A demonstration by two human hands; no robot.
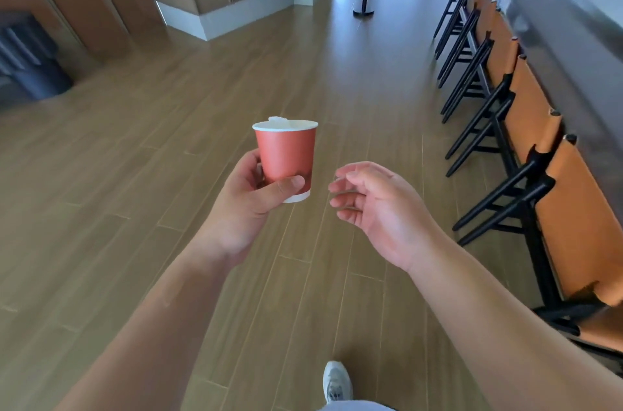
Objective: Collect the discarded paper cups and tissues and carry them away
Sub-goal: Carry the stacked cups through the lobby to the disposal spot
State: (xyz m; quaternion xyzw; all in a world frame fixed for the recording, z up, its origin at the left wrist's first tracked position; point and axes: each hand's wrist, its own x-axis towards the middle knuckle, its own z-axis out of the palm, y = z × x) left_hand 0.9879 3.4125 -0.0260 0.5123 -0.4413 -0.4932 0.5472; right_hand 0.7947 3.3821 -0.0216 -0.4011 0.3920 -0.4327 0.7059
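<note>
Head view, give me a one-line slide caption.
Left hand holds a red cup upright over wood floor; right hand open, empty.

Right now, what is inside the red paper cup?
A bit of white tissue pokes above the rim of the red paper cup, held by the left hand. The cup wall hides anything deeper.

No readable text — cup [286, 154] plain red — no labels, signs.

The wood floor [236, 90] was light brown; black chairs [505, 141] with tan backs stood along a long grey counter [573, 6] on the right
</note>
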